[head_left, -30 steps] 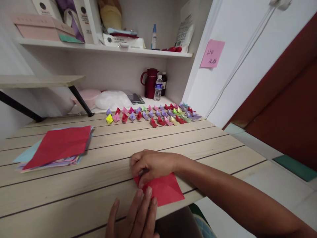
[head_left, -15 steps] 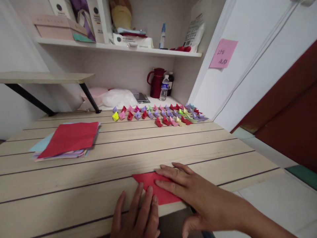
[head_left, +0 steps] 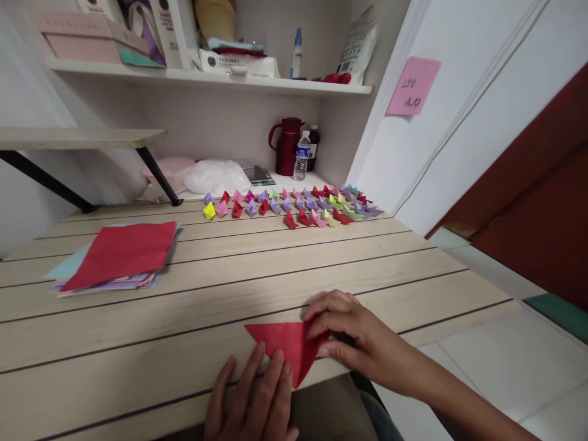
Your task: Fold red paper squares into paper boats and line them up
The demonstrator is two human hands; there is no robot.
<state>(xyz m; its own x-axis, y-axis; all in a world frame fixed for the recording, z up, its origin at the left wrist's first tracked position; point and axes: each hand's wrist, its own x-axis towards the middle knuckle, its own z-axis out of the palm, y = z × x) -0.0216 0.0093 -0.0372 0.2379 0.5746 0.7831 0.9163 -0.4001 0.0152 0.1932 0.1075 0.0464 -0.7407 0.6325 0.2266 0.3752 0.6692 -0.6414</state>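
A folded sheet of red paper [head_left: 291,343] lies at the front edge of the wooden table [head_left: 138,343], one pointed corner toward the left. My left hand [head_left: 252,392] rests with its fingers stretched out, the fingertips pressing on the paper's lower left part. On the other side, my right hand [head_left: 342,331] pinches the paper's right end between thumb and fingers, and that end is lifted and bent. Part of the right end is hidden behind the fingers.
A stack of coloured paper [head_left: 124,254] with a red sheet on top lies at the left. Several small folded paper boats [head_left: 316,217] stand in rows at the back. Behind them are a dark red jug [head_left: 288,147] and a water bottle [head_left: 302,157]. A small raised shelf [head_left: 82,139] stands back left.
My right hand has gone from lying flat on the red paper to pinching its right end, which is now raised. The left hand stays pressed on the paper. The view has shifted slightly.
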